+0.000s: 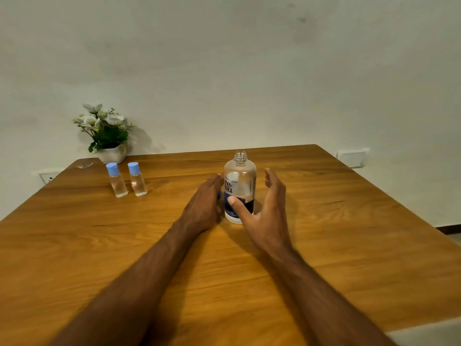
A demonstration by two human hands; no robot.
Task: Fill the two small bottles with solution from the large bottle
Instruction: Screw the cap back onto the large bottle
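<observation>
Head view: pale wall [224, 58] behind wooden table [324, 233]. Uncapped large bottle [240, 186] upright mid-table between right hand [264, 208], fingers spread loose, and left hand [207, 203], grip unclear. Potted flowers [107, 133] far left. Two small bottles [128, 179], blue-capped, just before them.

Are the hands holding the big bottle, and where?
Not gripped. The right hand is open around the large bottle, its thumb touching the blue label low down. The left hand lies beside it; something blue shows there, unclear.
</observation>
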